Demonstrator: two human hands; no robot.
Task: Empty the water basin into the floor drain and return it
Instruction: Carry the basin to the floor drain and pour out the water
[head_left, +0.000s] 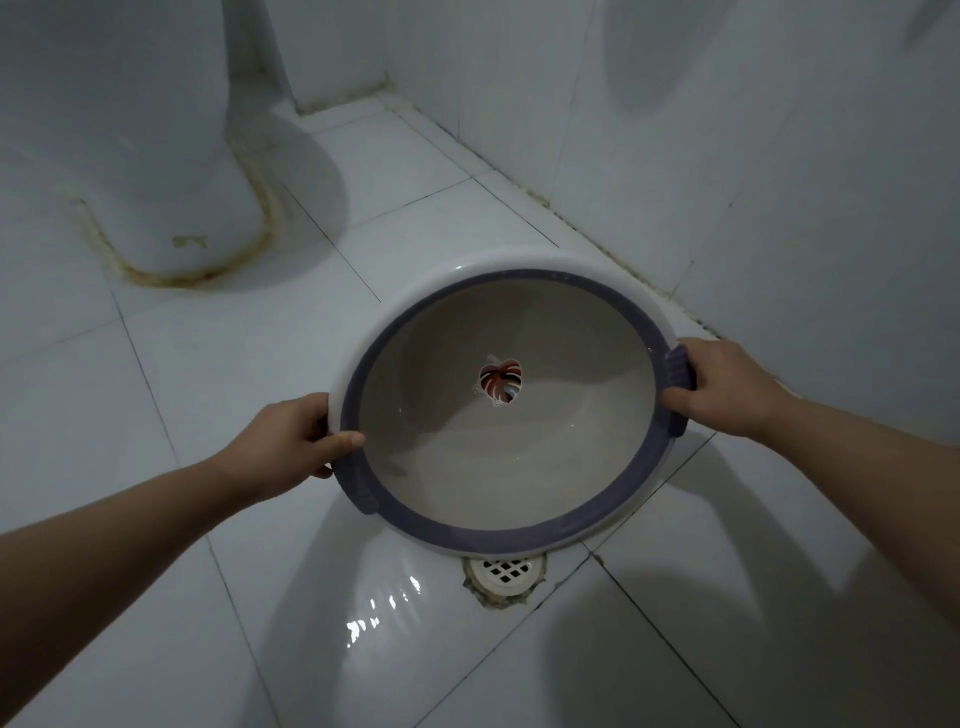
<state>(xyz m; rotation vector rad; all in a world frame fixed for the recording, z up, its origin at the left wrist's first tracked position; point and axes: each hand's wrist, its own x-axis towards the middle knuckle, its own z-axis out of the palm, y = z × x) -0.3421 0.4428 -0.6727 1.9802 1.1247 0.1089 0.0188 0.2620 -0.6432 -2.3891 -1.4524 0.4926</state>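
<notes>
A round white basin (519, 467) with a purple rim and a red leaf picture on its bottom is held above the tiled floor. My left hand (291, 441) grips its left handle, thumb over the rim. My right hand (722, 387) grips the right handle. The basin tilts toward me, its near edge hanging just above the white round floor drain (504, 574), part of which it hides. I see only a thin film of water inside. The tiles beside the drain shine wet.
A white toilet base (156, 171) with stained sealant stands at the far left. A tiled wall (779, 182) runs along the right, meeting the floor close behind the basin. Open white floor tiles (218, 364) lie between toilet and basin.
</notes>
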